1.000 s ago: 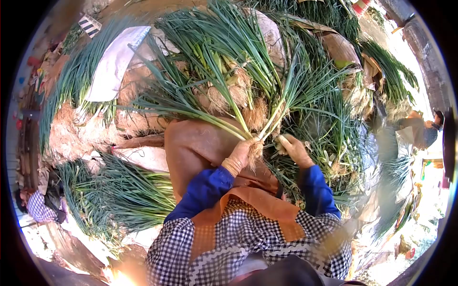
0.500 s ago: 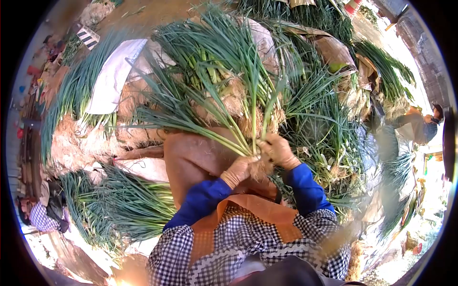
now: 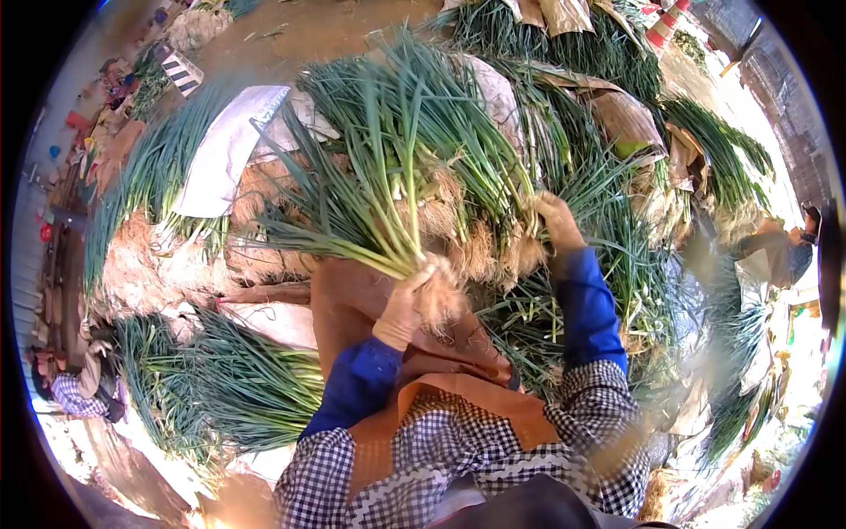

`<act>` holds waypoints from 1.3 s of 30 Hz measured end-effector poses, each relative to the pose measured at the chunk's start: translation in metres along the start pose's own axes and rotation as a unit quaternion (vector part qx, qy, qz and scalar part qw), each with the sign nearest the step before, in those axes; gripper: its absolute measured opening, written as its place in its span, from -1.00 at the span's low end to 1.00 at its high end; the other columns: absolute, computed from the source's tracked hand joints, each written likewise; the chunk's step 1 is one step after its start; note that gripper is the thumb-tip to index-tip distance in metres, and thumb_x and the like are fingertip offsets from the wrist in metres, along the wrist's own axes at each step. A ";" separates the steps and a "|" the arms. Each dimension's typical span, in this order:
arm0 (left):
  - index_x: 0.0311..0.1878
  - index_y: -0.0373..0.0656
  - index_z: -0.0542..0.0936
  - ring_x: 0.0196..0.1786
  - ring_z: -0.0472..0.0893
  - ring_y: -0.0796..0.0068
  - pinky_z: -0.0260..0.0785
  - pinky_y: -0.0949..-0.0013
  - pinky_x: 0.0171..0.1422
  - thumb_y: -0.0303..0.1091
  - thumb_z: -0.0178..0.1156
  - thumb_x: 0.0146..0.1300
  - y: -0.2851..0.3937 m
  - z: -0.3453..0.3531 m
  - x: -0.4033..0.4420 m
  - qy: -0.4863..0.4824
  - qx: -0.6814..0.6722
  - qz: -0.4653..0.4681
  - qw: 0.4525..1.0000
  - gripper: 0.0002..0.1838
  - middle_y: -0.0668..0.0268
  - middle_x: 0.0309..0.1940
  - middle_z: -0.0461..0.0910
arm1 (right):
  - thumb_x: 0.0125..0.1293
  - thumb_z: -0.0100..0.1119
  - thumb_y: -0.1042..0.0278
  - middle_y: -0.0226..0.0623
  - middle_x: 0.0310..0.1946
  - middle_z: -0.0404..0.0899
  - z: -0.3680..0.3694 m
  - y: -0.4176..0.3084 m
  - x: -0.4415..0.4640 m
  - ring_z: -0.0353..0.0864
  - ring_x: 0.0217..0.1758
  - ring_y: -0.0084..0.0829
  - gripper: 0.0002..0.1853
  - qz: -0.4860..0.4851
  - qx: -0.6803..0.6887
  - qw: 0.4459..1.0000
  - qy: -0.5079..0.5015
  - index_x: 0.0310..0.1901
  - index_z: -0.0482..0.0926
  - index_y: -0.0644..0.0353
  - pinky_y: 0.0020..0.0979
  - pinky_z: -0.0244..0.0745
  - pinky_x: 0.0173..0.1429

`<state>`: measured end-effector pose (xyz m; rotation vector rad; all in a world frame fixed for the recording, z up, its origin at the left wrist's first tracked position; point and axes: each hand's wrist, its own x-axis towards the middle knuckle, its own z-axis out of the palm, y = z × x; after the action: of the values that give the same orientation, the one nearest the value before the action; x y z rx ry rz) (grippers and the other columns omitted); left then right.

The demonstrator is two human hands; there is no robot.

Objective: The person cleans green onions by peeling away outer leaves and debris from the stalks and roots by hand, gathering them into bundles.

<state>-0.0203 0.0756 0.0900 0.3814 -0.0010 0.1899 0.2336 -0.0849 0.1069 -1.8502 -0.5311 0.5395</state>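
My left hand (image 3: 403, 310) is closed round the root end of a bunch of green onions (image 3: 388, 238). Their pale, stringy roots (image 3: 441, 300) stick out past my fist, and the green leaves fan up and to the left. Off to the right, my right hand (image 3: 555, 219) has its fingers closed at the stalks of green onions in the large heap (image 3: 485, 145) in front of me. Its fingertips are partly hidden among the stalks. Brown roots of that heap hang just below and to the left of this hand.
A brown covering (image 3: 352, 295) lies over my lap. More green onions lie in a pile (image 3: 238, 379) at the left, under a white sack (image 3: 231, 145) further back, and loosely at the right (image 3: 617, 291). Another person (image 3: 84, 388) sits at the far left.
My right hand has left the bunch and reached right and forward to the heap. My left hand has moved slightly left with the bunch, whose leaves now point more upward.
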 end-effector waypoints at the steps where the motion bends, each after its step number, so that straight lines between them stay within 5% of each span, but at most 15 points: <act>1: -0.08 -0.22 0.44 0.01 0.50 0.20 0.42 0.15 0.13 -0.42 0.06 0.23 -0.010 -0.002 0.001 0.118 0.059 -0.043 0.990 -0.79 0.09 -0.01 0.49 | 0.18 0.14 0.10 -0.44 -0.62 0.49 0.012 -0.018 -0.034 0.45 -0.53 -0.54 -0.70 0.038 0.123 0.992 -0.017 -0.35 0.59 0.21 -0.40 0.38 -0.41; 3: -0.01 -0.24 0.46 0.07 0.49 0.22 0.39 0.13 0.17 -0.43 0.01 0.27 -0.046 -0.018 -0.003 0.137 -0.083 -0.159 0.974 -0.76 0.05 0.05 0.46 | 0.21 0.15 0.18 -0.48 -0.63 0.47 0.039 0.018 -0.056 0.37 -0.61 -0.62 -0.78 0.038 0.216 0.973 -0.072 -0.40 0.58 0.17 -0.55 0.30 -0.52; 6: -0.03 -0.23 0.46 0.00 0.53 0.28 0.45 0.19 0.08 -0.46 0.05 0.26 -0.104 -0.042 -0.016 0.213 -0.003 -0.185 0.959 -0.78 0.17 -0.06 0.52 | 0.26 0.09 0.22 -0.35 -0.59 0.56 0.077 0.051 -0.088 0.47 -0.57 -0.44 -0.75 0.078 -0.058 0.995 0.019 -0.37 0.56 0.27 -0.45 0.35 -0.43; 7: -0.04 -0.23 0.46 -0.02 0.55 0.30 0.47 0.22 0.04 -0.47 0.06 0.25 -0.111 -0.037 -0.019 0.241 0.022 -0.179 0.954 -0.79 0.21 -0.09 0.53 | 0.26 0.08 0.21 -0.19 -0.56 0.54 0.086 0.057 -0.096 0.48 -0.55 -0.29 -0.75 -0.064 -0.251 0.962 0.084 -0.35 0.55 0.26 -0.36 0.36 -0.39; 8: -0.19 -0.23 0.48 -0.24 0.59 0.39 0.51 0.31 -0.14 -0.45 0.07 0.26 -0.115 -0.042 -0.016 0.242 -0.015 -0.192 0.951 -0.90 0.27 -0.29 0.55 | 0.26 0.08 0.21 -0.16 -0.56 0.51 0.089 0.062 -0.104 0.46 -0.53 -0.24 -0.76 -0.057 -0.244 0.964 0.094 -0.36 0.55 0.25 -0.32 0.36 -0.38; 11: -0.08 -0.26 0.47 -0.09 0.58 0.27 0.52 0.28 -0.07 -0.49 0.07 0.25 -0.110 -0.043 -0.020 0.241 0.005 -0.170 0.955 -0.82 0.18 -0.17 0.55 | 0.27 0.06 0.23 -0.13 -0.57 0.47 0.085 0.042 -0.121 0.45 -0.51 -0.23 -0.76 -0.036 -0.217 0.969 0.110 -0.40 0.52 0.25 -0.32 0.35 -0.36; 17: -0.11 -0.30 0.47 -0.18 0.60 0.31 0.54 0.33 -0.09 -0.56 0.08 0.21 -0.116 -0.045 -0.015 0.260 0.036 -0.086 0.961 -0.82 0.15 -0.20 0.56 | 0.27 0.11 0.28 -0.49 -0.66 0.33 0.078 0.070 -0.131 0.26 -0.56 -0.66 -0.74 0.028 -0.022 0.992 0.120 -0.53 0.43 0.21 -0.52 0.21 -0.48; 21: -0.02 -0.33 0.44 -0.12 0.58 0.36 0.51 0.36 -0.04 -0.56 0.10 0.19 -0.110 -0.034 -0.011 0.225 0.078 -0.061 0.969 -0.73 0.15 -0.16 0.56 | 0.17 0.18 0.35 -0.23 -0.66 0.35 0.071 0.041 -0.168 0.35 -0.57 -0.39 -0.74 0.015 -0.013 0.983 0.184 -0.55 0.37 0.26 -0.39 0.29 -0.43; 23: 0.07 -0.34 0.41 -0.10 0.58 0.39 0.48 0.36 0.01 -0.54 0.10 0.20 -0.111 -0.032 -0.013 0.168 0.128 -0.085 0.974 -0.65 0.16 -0.15 0.56 | 0.16 0.19 0.41 -0.23 -0.64 0.39 0.072 0.012 -0.183 0.40 -0.57 -0.36 -0.78 -0.138 -0.137 0.960 0.199 -0.56 0.39 0.23 -0.39 0.33 -0.42; 28: 0.06 -0.32 0.45 -0.09 0.54 0.47 0.44 0.49 -0.01 -0.52 0.08 0.21 -0.127 -0.083 -0.016 -0.023 0.386 -0.116 0.915 -0.68 0.20 -0.09 0.54 | 0.07 0.17 0.33 -0.22 -0.56 0.49 0.103 -0.004 -0.180 0.52 -0.48 -0.20 -0.89 -0.235 -0.294 0.926 -0.035 -0.47 0.53 0.17 -0.26 0.42 -0.36; 30: -0.03 -0.33 0.48 -0.16 0.54 0.47 0.42 0.50 -0.07 -0.47 0.09 0.21 -0.146 -0.101 -0.016 -0.008 0.340 -0.066 0.938 -0.74 0.25 -0.18 0.54 | 0.03 0.19 0.38 -0.24 -0.64 0.42 0.107 -0.011 -0.181 0.45 -0.54 -0.21 -0.89 -0.274 -0.301 0.913 -0.013 -0.55 0.50 0.17 -0.25 0.34 -0.41; 32: -0.19 -0.37 0.54 -0.31 0.53 0.49 0.40 0.49 -0.21 -0.46 0.16 0.16 -0.113 -0.037 -0.011 0.231 0.163 -0.157 0.946 -0.80 0.30 -0.35 0.56 | 0.02 0.20 0.37 -0.27 -0.65 0.39 0.099 -0.009 -0.190 0.42 -0.54 -0.21 -0.87 -0.309 -0.300 0.903 -0.012 -0.58 0.48 0.16 -0.24 0.31 -0.43; 34: -0.25 -0.39 0.56 -0.39 0.53 0.49 0.39 0.47 -0.28 -0.51 0.23 0.08 -0.135 -0.068 0.002 0.288 0.109 -0.125 0.943 -0.83 0.32 -0.46 0.56 | 0.03 0.20 0.41 -0.28 -0.60 0.37 0.080 -0.030 -0.206 0.40 -0.49 -0.25 -0.89 -0.398 -0.333 0.851 -0.082 -0.55 0.48 0.15 -0.28 0.29 -0.42; 37: -0.25 -0.30 0.53 -0.36 0.60 0.39 0.50 0.39 -0.26 -0.58 0.15 0.12 -0.131 -0.065 0.005 0.288 0.115 -0.123 0.943 -0.89 0.18 -0.37 0.59 | 0.20 0.10 0.34 -0.39 -0.51 0.44 0.012 -0.002 -0.223 0.40 -0.44 -0.48 -0.87 -0.184 -0.145 0.961 0.148 -0.47 0.46 0.12 -0.36 0.38 -0.33; 39: -0.22 -0.33 0.54 -0.28 0.61 0.36 0.51 0.38 -0.21 -0.59 0.14 0.12 -0.128 -0.068 0.005 0.261 0.085 -0.104 0.956 -0.86 0.15 -0.31 0.60 | 0.30 0.02 0.25 -0.36 -0.42 0.53 -0.072 0.035 -0.233 0.49 -0.41 -0.45 -0.81 0.031 -0.173 0.939 0.294 -0.37 0.49 0.18 -0.30 0.44 -0.27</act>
<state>0.0054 -0.0147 -0.0197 0.4897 0.5780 0.0765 0.0939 -0.2875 0.1219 -2.2411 -0.1650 -0.0940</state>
